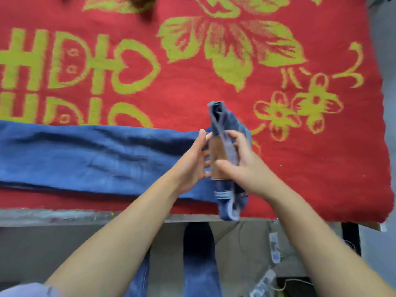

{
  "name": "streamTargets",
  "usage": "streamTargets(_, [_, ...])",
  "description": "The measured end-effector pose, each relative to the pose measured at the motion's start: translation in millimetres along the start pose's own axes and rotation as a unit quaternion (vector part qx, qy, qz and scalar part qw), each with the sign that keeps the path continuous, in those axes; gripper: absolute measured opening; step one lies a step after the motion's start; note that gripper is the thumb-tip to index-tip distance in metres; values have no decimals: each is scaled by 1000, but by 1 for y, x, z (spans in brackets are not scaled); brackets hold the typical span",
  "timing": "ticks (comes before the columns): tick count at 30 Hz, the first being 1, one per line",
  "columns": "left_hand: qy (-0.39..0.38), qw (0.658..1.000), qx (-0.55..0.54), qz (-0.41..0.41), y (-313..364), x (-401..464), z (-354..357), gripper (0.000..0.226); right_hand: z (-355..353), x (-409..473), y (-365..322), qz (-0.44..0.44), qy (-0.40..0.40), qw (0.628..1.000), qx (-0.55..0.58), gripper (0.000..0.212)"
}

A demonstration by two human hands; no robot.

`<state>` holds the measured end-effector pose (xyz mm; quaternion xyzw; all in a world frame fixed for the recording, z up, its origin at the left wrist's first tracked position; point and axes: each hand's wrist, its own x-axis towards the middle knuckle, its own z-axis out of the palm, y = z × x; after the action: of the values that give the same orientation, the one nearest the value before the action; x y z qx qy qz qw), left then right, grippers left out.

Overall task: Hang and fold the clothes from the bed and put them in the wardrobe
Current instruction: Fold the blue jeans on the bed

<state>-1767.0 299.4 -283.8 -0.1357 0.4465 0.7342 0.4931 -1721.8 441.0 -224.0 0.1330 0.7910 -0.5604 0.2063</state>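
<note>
Seen from the head camera, the waistband end of blue jeans (227,133) is lifted off the red blanket (192,86), pinched by the left hand (192,161) and gripped by the right hand (237,166), apparently to align a fold; the legs are left flat on the bed.

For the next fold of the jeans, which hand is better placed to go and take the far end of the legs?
The left hand, probably. The jeans stretch away to the left over the red blanket, on that hand's side. The right hand pinches the waistband end and could keep it in place.
</note>
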Motion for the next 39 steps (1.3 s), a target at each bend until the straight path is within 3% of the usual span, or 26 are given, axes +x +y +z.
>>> streamTargets(3, [100,994,16,40,8,-20,-37,27,79,22,-9,-18,-47,997,-66,69])
streamTargets(6, [242,967,68,32,7,-22,-86,21,113,30,0,-44,-136,980,-137,52])
streamTargets(7, [273,958,86,24,6,-21,-98,21,114,30,6,-70,-115,979,-152,44])
streamTargets(9, [313,942,122,17,2,-17,-116,20,107,30,22,-118,33,975,-183,34])
streamTargets(11, [359,910,205,28,-2,-12,-126,25,88,35,44,-137,148,939,-279,45])
streamTargets(12, [395,873,283,34,-6,-10,-127,34,77,39,58,-117,136,920,-348,53])
streamTargets(13, [436,816,378,40,-9,-8,-127,48,68,43,73,-80,93,897,-424,60])
streamTargets(15, [465,678,558,110,-18,-6,-119,71,56,56,98,-1,-1,846,-533,64])
streamTargets(17, [376,589,691,185,-34,0,-107,75,51,74,114,23,-46,837,-545,65])
streamTargets(18, [317,584,728,166,-41,4,-106,76,50,82,117,19,-58,841,-538,66])
streamTargets(21, [260,630,731,11,-62,18,-122,77,38,94,117,-23,-68,866,-495,73])
streamTargets(23, [251,632,733,-20,-66,26,-130,79,28,92,120,-36,21,920,-389,81])
streamTargets(25, [231,642,731,-14,-61,27,-130,79,20,82,126,48,117,975,-181,85])
streamTargets(27, [230,658,717,5,-59,20,-130,76,24,65,127,162,103,980,53,77])
streamTargets(30, [279,693,664,32,-59,2,-122,66,35,49,124,209,42,952,218,47])
streamTargets(34, [332,847,415,10,-44,-14,-118,55,38,45,74,175,47,935,304,45])
streamTargets(37, [258,946,193,33,-9,-30,-126,48,53,44,13,115,6,946,304,56])
streamTargets(39, [200,977,59,39,15,-52,-132,50,76,46,-28,83,-29,951,297,57])
